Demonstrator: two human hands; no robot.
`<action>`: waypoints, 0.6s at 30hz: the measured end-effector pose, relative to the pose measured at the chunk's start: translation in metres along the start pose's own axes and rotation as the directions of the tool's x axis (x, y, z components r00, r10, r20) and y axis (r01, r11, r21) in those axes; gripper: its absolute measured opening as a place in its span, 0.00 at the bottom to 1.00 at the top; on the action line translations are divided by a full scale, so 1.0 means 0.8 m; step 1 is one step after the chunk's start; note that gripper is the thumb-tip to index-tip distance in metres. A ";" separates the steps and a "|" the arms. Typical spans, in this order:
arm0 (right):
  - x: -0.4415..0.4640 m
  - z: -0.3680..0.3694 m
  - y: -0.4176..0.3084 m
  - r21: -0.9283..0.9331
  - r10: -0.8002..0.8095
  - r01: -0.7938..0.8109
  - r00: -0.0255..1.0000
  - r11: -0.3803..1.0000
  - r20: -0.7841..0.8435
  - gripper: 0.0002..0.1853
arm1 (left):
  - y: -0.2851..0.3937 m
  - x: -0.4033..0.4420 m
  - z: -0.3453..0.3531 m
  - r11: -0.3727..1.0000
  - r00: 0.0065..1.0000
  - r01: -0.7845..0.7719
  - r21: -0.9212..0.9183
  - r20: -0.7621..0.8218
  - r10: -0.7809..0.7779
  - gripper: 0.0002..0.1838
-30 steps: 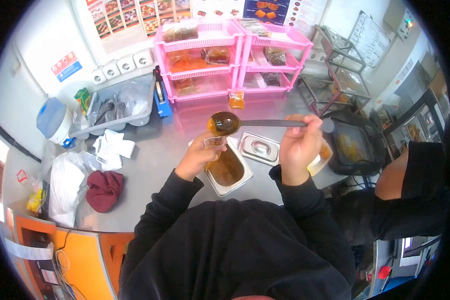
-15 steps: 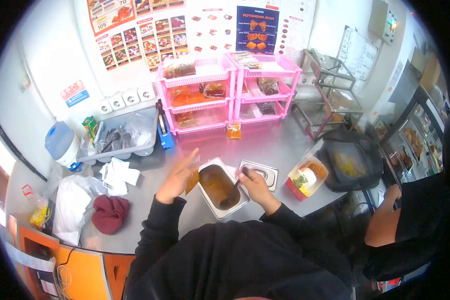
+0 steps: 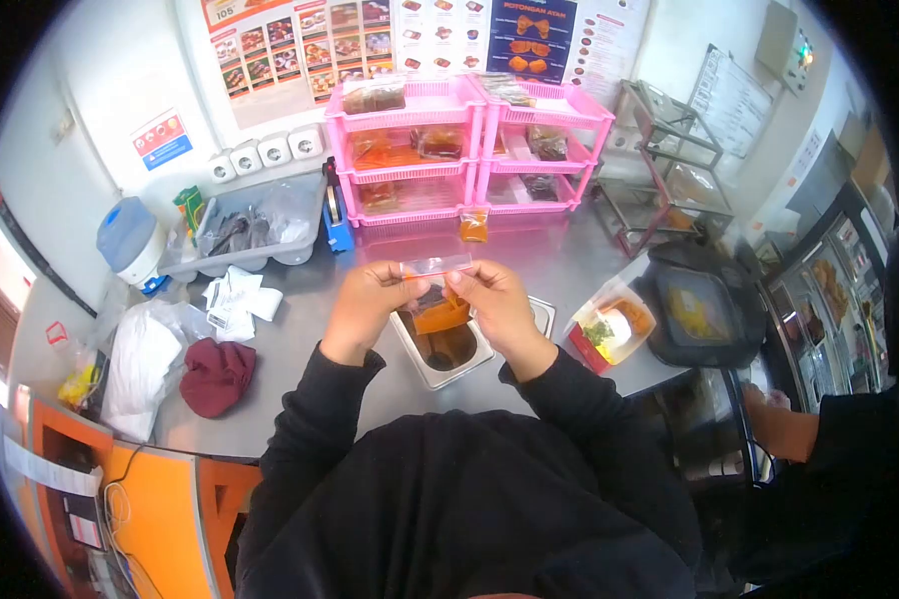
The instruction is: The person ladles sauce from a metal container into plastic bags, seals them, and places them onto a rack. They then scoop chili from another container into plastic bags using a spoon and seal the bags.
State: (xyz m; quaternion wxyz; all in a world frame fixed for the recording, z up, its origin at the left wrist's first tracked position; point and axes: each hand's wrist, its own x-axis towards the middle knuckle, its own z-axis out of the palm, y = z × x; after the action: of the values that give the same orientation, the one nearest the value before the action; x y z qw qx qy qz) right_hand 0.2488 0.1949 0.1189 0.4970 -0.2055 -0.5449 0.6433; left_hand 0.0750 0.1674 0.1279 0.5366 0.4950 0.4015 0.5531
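Note:
Between my two hands hangs a small clear plastic bag (image 3: 440, 317) with orange-brown sauce in its lower part. My left hand (image 3: 375, 299) pinches its upper left edge, and my right hand (image 3: 504, 304) pinches the upper right. Directly below the bag stands a steel container (image 3: 451, 377) of brown sauce, partly hidden by the bag and hands. A ladle (image 3: 438, 359) rests in the sauce, its handle mostly hidden. Behind my right hand, a steel lid (image 3: 542, 315) shows only at its edge.
A red box of food (image 3: 609, 324) sits to the right, beside a black bag (image 3: 704, 309). Pink shelves (image 3: 474, 150) with sauce packets stand at the back. A grey tray (image 3: 260, 235), white papers (image 3: 240, 302) and a maroon cloth (image 3: 218, 377) lie left. Another person's arm (image 3: 784, 429) reaches in at right.
My right hand has let go of the ladle and moved up to the bag's right edge. My left hand has brought the bag over the container. The camera view has shifted.

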 end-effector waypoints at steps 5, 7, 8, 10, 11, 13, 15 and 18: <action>-0.009 0.007 -0.006 -0.025 -0.033 0.031 0.997 0.999 -0.064 0.06 | -0.009 -0.001 0.010 0.996 0.994 -0.088 -0.005 -0.069 0.088 0.06; -0.012 0.009 -0.008 -0.032 -0.042 0.040 0.996 0.999 -0.080 0.06 | -0.014 -0.003 0.013 0.987 0.985 -0.159 -0.034 -0.075 0.156 0.05; -0.014 0.010 -0.008 -0.039 -0.048 0.045 0.994 0.998 -0.096 0.06 | -0.015 -0.004 0.016 0.980 0.979 -0.193 -0.047 -0.079 0.189 0.05; -0.016 0.010 -0.005 -0.045 -0.089 0.084 0.990 0.995 -0.113 0.05 | -0.013 -0.007 0.021 0.986 0.984 -0.165 -0.037 -0.081 0.161 0.05; -0.016 0.008 -0.002 -0.047 -0.124 0.119 0.986 0.992 -0.112 0.05 | -0.010 -0.008 0.025 0.988 0.986 -0.151 -0.033 -0.082 0.148 0.05; -0.017 0.007 0.000 -0.045 -0.167 0.163 0.980 0.986 -0.107 0.05 | -0.001 -0.015 0.040 0.984 0.984 -0.162 -0.071 -0.082 0.156 0.05; -0.018 0.008 -0.002 -0.035 -0.184 0.181 0.978 0.983 -0.097 0.05 | -0.001 -0.017 0.053 0.983 0.984 -0.161 -0.087 -0.086 0.154 0.06; -0.020 0.010 0.004 0.005 -0.244 0.245 0.966 0.969 -0.082 0.05 | -0.007 -0.018 0.059 0.987 0.987 -0.145 -0.066 -0.085 0.140 0.07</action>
State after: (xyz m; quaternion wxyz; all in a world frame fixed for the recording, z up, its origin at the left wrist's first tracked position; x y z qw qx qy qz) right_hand 0.2480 0.1773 0.1137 0.5958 -0.1590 -0.5407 0.5722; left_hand 0.1216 0.1496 0.1294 0.4965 0.4802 0.3661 0.6236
